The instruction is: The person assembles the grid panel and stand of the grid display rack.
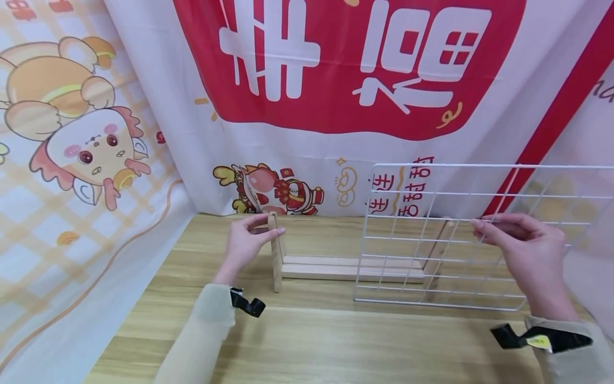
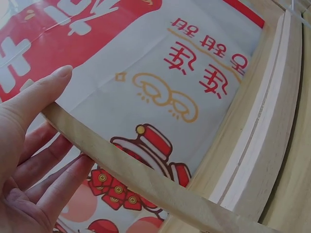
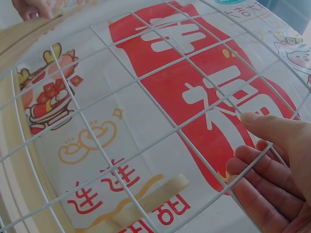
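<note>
A low wooden stand (image 1: 336, 271) with two uprights and slotted crossbars sits on the table. My left hand (image 1: 247, 240) pinches the top of its left upright (image 2: 121, 159), thumb on one side and fingers on the other. On the right, my right hand (image 1: 532, 250) grips a white wire grid panel (image 1: 408, 217) by its wires. The panel stands raised in front of the stand's right end, so the right upright (image 1: 438, 245) shows only through the mesh. In the right wrist view, thumb and fingers lie on opposite sides of the wire grid (image 3: 138, 79).
The wood-grain table (image 1: 312, 341) spreads in front of the stand. Behind it hangs a red and white printed cloth (image 1: 331, 69). Another patterned cloth (image 1: 62, 234) borders the table on the left.
</note>
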A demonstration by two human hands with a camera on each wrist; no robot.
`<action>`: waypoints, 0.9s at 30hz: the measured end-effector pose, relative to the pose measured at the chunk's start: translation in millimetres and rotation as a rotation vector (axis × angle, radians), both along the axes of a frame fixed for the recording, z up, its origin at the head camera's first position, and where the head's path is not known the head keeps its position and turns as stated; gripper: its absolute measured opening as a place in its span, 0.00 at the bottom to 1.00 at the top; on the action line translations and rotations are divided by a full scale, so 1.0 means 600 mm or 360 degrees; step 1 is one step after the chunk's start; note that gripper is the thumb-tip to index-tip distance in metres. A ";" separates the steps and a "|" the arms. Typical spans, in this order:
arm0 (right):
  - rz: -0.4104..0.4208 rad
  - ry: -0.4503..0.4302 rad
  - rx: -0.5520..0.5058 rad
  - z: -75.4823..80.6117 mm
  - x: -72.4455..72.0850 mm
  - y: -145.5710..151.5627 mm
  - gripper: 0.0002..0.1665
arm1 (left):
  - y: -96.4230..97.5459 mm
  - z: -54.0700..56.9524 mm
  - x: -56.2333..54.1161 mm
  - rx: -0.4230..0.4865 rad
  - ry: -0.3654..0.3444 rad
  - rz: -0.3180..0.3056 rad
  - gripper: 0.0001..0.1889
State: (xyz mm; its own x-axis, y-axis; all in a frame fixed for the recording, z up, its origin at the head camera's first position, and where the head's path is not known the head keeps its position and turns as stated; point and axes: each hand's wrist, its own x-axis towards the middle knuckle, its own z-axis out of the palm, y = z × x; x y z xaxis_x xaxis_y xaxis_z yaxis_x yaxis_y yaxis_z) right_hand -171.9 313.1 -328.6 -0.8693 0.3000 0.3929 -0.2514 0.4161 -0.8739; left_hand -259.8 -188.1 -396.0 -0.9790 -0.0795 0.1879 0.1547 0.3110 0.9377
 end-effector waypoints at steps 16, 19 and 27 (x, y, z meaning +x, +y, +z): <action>-0.0029 0.0001 0.0021 -0.001 -0.001 -0.002 0.21 | 0.063 0.000 0.011 0.0043 -0.0003 0.0005 0.31; -0.0033 -0.0010 0.0027 -0.001 0.000 -0.001 0.21 | 0.072 -0.002 0.012 0.0089 -0.0010 0.0000 0.30; -0.0036 -0.0008 0.0016 -0.002 -0.002 0.000 0.21 | 0.084 -0.006 0.012 0.0203 0.0045 -0.0104 0.29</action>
State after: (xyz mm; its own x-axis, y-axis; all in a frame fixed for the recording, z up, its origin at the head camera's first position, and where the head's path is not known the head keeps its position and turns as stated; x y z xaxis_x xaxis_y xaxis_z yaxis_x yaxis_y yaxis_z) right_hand -172.9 313.0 -329.7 -0.8644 0.3156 0.3915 -0.2374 0.4302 -0.8709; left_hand -252.5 -137.4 -399.6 -0.9773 -0.0411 0.2080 0.1977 0.1778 0.9640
